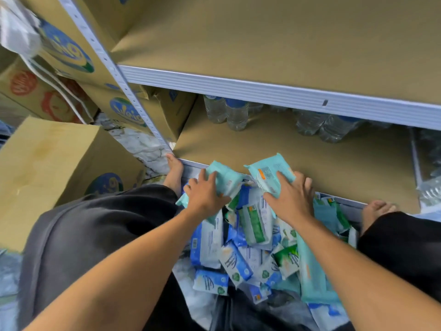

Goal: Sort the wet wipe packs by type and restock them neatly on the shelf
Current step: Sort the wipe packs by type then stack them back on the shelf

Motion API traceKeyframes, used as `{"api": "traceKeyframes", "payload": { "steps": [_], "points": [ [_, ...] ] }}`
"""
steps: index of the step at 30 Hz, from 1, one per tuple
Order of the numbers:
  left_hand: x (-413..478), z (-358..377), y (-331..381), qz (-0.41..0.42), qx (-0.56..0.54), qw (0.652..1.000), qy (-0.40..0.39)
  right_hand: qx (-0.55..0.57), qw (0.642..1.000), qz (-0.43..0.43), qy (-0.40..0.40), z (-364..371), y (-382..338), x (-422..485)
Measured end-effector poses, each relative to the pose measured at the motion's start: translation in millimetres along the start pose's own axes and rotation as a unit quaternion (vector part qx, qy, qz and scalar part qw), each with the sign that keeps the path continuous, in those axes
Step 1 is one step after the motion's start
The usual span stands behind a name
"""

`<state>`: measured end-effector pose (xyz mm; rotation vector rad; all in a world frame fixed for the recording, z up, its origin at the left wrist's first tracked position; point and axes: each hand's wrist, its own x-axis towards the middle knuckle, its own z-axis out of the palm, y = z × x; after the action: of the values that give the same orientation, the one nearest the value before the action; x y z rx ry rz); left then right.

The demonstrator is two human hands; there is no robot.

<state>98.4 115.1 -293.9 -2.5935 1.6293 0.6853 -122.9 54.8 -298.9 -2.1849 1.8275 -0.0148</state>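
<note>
Hands: we grip one teal pack in each. Left hand (205,195) curls round the left teal pack (225,177); right hand (290,199) clasps the right teal pack (267,174). Both are at the lower shelf (310,161) edge, above the mixed pile (248,249).

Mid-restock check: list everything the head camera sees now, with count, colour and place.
lower shelf: one, brown board
upper shelf: one, brown board
left teal pack: one, teal, at lower shelf's front edge
right teal pack: one, teal, over the same edge
wipe pack pile: many, blue, green, white, teal, floor between the legs
water bottles: several, clear, back of lower shelf
cardboard boxes: at least four, brown, far left
bare feet: two, against lower shelf front
left hand: fingers grip left teal pack
right hand: fingers hold right teal pack
</note>
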Motion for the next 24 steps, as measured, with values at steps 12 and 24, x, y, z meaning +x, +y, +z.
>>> {"api": "traceKeyframes", "payload": {
  "steps": [12, 24],
  "points": [
    [189.2, 27.8, -17.0, 0.084, 0.024, 0.995, 0.051, -0.065, 0.99, -0.119, -0.024, 39.2, -13.1, 180.6],
    [194.8, 73.3, -58.2, 0.115, 0.032, 0.984, 0.132, -0.099, 0.985, -0.135, -0.045, 94.3, -6.4, 203.9]
  ]
}}
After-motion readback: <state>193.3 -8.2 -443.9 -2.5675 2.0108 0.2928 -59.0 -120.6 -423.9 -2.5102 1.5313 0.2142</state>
